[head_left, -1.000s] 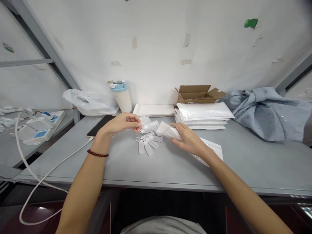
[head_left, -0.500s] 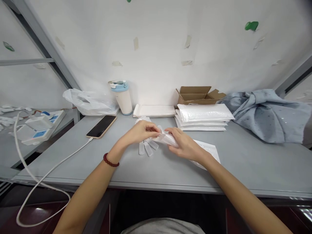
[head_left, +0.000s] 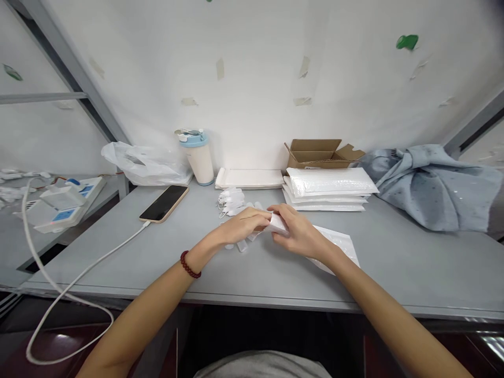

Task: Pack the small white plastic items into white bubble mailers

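Near the middle of the grey table, my right hand (head_left: 295, 228) grips a small white bubble-wrap pouch (head_left: 277, 224). My left hand (head_left: 246, 223) is at the pouch's left end, its fingertips partly inside or behind the opening; whether they hold anything is hidden. Several translucent plastic pieces (head_left: 242, 245) lie under and around my left hand. Behind it sits a small heap of white items with loops (head_left: 230, 200). A flat white bubble mailer (head_left: 342, 244) lies beneath my right wrist.
Along the back stand a tumbler (head_left: 200, 161), flat white envelopes (head_left: 250, 179), a stack of bubble mailers (head_left: 331, 184) and an open cardboard box (head_left: 317, 153). A phone (head_left: 165, 203) with a white cable and a plastic bag (head_left: 144, 165) are left; grey-blue cloth (head_left: 433, 186) is right.
My left hand has turned palm down and moved slightly right and lower, its fingertips now at the pouch opening. It covers more of the translucent pieces. My right hand has barely moved.
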A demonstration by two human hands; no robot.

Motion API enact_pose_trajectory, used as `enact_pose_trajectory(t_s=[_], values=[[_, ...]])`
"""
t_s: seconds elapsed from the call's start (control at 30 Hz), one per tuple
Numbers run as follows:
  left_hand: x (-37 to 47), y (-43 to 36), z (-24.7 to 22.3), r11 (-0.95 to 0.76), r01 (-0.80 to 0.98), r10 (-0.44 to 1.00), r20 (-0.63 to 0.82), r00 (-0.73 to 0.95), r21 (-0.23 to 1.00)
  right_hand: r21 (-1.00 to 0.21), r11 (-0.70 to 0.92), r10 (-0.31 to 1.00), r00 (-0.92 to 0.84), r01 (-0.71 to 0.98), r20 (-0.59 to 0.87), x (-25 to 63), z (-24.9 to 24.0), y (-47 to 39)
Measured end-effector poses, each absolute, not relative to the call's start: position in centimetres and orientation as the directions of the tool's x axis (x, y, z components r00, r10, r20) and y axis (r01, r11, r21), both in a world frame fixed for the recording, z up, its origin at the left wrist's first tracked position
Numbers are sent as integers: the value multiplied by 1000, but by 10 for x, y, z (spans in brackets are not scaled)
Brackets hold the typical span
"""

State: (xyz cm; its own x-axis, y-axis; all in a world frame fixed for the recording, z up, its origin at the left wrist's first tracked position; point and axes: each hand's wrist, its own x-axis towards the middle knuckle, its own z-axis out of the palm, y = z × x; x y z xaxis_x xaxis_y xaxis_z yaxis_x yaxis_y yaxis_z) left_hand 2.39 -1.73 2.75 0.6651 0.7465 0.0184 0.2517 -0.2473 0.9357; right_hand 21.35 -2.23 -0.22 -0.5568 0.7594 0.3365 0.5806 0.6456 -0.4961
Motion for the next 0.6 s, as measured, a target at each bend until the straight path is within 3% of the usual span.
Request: enact_pose_trajectory(t_s=[0.1, 0.2, 0.3, 0.37, 0.5, 0.6], values=[[24, -18, 29, -280, 249, 764, 58, 643, 927, -498, 643, 762, -554, 582, 337, 214, -1, -22], [17, -12, 28, -365, 326, 887, 220, 405, 872, -486, 639, 768, -529, 596, 361, 217, 2, -21], [8, -3, 26, -391, 489, 920, 324, 218, 780, -485, 634, 774, -498, 603, 392, 221, 5, -20], [4, 0, 26, -371, 548, 927, 267, 262, 750, -491, 636, 772, -488, 595, 407, 222, 7, -21], [4, -2, 28, -238, 506, 934, 52, 354, 829, -557, 608, 793, -466, 565, 393, 224, 10, -22], [6, -3, 28, -240, 449, 924, 61, 377, 861, -680, 495, 863, -396, 542, 313, 227, 13, -20]])
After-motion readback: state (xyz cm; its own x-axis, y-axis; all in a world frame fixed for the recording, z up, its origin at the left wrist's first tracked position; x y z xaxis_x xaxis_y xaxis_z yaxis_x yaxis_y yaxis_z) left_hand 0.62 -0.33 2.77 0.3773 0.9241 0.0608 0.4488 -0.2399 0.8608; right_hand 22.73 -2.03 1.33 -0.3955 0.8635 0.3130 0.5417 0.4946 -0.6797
